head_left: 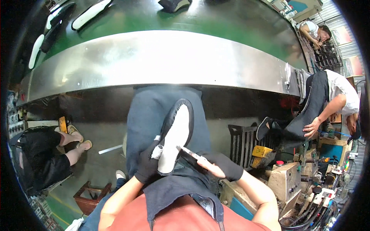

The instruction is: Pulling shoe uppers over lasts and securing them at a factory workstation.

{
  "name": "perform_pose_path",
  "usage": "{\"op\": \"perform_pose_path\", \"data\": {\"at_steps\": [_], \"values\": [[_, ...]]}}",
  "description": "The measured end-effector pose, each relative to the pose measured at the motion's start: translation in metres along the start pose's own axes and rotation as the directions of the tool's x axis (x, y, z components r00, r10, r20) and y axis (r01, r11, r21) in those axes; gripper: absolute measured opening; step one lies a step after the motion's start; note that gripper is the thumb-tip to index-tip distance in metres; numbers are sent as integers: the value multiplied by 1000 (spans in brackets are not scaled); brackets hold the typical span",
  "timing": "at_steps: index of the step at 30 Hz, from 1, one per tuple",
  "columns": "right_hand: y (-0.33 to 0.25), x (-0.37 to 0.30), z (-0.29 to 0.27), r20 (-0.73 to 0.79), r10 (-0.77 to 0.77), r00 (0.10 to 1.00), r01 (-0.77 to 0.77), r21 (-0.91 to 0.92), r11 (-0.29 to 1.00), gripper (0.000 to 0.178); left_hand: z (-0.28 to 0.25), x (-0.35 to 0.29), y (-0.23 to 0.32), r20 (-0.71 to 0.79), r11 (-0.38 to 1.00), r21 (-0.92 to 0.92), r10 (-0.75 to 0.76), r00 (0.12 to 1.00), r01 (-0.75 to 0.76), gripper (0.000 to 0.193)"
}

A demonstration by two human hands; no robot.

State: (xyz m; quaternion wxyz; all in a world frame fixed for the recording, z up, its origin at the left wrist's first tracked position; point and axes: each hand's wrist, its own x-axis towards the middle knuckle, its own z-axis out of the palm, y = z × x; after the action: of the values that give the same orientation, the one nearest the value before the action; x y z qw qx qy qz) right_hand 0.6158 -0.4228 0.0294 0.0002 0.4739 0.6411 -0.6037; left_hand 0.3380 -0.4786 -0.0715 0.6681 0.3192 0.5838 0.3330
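Note:
A black shoe upper point(167, 122) with a white insole board point(177, 129) facing up lies over my lap, toe pointing away from me. My left hand point(147, 163), in a dark glove, is closed around its heel end on the left side. A small white scrap or tag point(157, 151) shows by those fingers. My right hand point(222, 166), in a dark glove with bare fingertips, is closed on a slim pale tool point(191, 154) with a narrow tip; its exact kind is unclear. The tip is at the right edge of the insole board, near the heel.
Ahead runs a metal-edged bench point(165, 57) with a green belt point(216, 23), bearing several black-and-white shoe pieces point(91, 14). At right are a machine point(283, 181), a dark slatted rack point(243, 142) and a bending co-worker point(323, 104). Another person point(42, 158) sits at left, near a wooden stool point(90, 196).

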Motion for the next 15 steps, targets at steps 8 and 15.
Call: {"op": "perform_pose_path", "data": {"at_steps": [8, 15], "values": [[-40, 23, -3, -2, -96, 995, 69, -678, 732, 47, 22, -15, -31, 116, 780, 452, 429, 896, -433, 97], [35, 73, -13, 88, -557, 826, 406, -777, 480, 42, 16, 26, -49, 66, 838, 257, 482, 873, -482, 80]]}}
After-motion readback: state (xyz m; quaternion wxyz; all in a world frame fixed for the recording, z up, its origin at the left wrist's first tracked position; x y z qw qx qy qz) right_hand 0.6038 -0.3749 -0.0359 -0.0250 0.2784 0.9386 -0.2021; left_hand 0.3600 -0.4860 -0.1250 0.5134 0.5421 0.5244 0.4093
